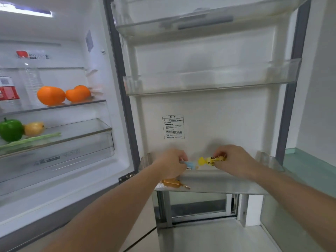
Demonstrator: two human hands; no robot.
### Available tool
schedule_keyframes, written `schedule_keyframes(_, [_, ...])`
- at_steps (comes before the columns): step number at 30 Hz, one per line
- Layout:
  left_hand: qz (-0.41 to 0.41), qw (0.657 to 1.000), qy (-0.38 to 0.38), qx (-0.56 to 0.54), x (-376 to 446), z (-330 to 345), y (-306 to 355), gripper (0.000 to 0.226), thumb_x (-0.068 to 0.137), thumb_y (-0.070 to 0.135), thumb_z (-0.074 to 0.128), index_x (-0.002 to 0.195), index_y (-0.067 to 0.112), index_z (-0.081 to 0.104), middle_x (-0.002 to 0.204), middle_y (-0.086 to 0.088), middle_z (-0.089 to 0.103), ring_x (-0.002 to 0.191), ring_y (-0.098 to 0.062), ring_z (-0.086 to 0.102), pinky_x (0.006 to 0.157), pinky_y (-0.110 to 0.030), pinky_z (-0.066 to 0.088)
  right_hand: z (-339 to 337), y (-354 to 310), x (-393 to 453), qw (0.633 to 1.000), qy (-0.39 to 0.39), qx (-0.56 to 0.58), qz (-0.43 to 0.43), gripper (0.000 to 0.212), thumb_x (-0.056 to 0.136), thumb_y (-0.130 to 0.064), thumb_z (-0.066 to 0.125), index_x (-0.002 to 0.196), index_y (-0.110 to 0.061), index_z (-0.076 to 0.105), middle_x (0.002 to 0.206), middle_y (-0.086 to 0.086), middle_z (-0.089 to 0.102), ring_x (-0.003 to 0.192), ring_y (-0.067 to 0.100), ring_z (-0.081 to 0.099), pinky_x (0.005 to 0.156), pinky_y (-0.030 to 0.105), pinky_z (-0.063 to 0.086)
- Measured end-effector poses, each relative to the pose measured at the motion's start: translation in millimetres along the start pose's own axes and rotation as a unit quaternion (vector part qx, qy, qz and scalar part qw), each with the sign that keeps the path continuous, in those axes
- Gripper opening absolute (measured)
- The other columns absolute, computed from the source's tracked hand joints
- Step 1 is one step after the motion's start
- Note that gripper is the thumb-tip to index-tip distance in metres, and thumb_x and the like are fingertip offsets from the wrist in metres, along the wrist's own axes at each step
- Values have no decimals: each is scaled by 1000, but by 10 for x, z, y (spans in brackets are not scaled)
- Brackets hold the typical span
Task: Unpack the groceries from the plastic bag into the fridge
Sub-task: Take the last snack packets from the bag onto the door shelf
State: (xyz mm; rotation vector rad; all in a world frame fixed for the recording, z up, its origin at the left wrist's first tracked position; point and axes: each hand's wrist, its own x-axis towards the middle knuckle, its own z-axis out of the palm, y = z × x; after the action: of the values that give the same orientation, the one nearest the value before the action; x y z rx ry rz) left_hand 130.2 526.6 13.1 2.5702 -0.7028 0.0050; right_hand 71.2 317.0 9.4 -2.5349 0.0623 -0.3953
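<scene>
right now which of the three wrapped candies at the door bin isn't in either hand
The orange-brown candy, lying at the bin's near left edge. The left hand pinches the blue candy; the right hand pinches the yellow candy.

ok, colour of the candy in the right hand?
Yellow candy, held by the right hand; head view.

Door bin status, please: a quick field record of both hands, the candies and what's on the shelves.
left hand: pinches blue candy
right hand: pinches yellow candy
location: over bottom door bin
orange candy: lies at the bin's left end
upper door bins: nothing visible inside
fridge shelves: two orange fruits, green pepper, bottles at left
plastic bag: not in view
</scene>
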Motion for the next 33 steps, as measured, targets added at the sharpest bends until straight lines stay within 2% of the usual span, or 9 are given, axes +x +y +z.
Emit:
schedule_keyframes(3, [-24, 999, -18, -13, 132, 56, -38, 11, 90, 19, 60, 100, 20, 65, 87, 6, 61, 71, -6, 55, 59, -16, 42, 147, 6, 175, 999, -39, -17, 10, 9, 77, -24, 66, 85, -22, 68, 81, -5, 63, 68, 9, 56, 57, 21, 42])
schedule_keyframes(6, [-43, 998, -26, -26, 241, 100, -96, 5, 89, 19, 61, 91, 22, 65, 87, 5, 62, 77, -7, 57, 62, -16, 43, 251, -2, 287, 998, -58, -29, 14, 7, 77, -25, 64, 82, -24, 69, 79, -6, 65, 72, 9, 58, 62, 23, 46])
schedule_keyframes(12, [-72, 993, -64, -66, 324, 173, -184, 15, 91, 22, 58, 101, 22, 69, 96, 4, 65, 86, -10, 60, 67, -18, 46, 289, 26, 337, 995, -91, -21, 48, 10, 77, -28, 69, 83, -21, 71, 79, -6, 67, 74, 10, 59, 63, 23, 46])
schedule_keyframes(17, [-76, 991, -70, -87, 355, 181, -224, 15, 89, 22, 61, 97, 24, 73, 98, 2, 68, 89, -13, 63, 68, -19, 50, 299, 14, 329, 993, -99, -15, 69, 6, 74, -18, 67, 76, -21, 72, 75, -8, 68, 76, 10, 61, 66, 23, 48])
schedule_keyframes(22, [-61, 993, -65, -80, 356, 194, -242, 17, 87, 21, 62, 101, 26, 71, 103, 5, 68, 97, -14, 61, 91, -32, 52, 300, -1, 281, 995, -66, -36, 73, 9, 71, -24, 63, 75, -23, 70, 79, -7, 69, 79, 12, 63, 74, 30, 53])
schedule_keyframes(24, [-53, 994, -48, -78, 331, 201, -245, 16, 87, 22, 62, 100, 27, 71, 101, 8, 67, 95, -12, 61, 90, -33, 53, 307, -10, 264, 995, -54, -43, 72, 9, 72, -26, 62, 77, -24, 70, 80, -7, 68, 79, 12, 62, 73, 30, 52])
schedule_keyframes(29, [2, 997, 65, -37, 152, 191, -204, 18, 93, 27, 54, 106, 26, 67, 96, 11, 65, 83, -7, 62, 79, -30, 57, 323, -50, 193, 997, -7, -50, 61, 10, 76, -29, 61, 79, -24, 69, 79, -7, 68, 76, 12, 62, 71, 28, 52])
schedule_keyframes(33, [25, 997, 73, -26, -8, 115, -139, 21, 97, 30, 49, 107, 22, 66, 91, 8, 66, 78, -10, 63, 79, -32, 58, 270, -93, 93, 997, 36, -51, 38, 17, 84, -37, 58, 89, -23, 66, 82, -6, 65, 77, 13, 61, 72, 29, 50])
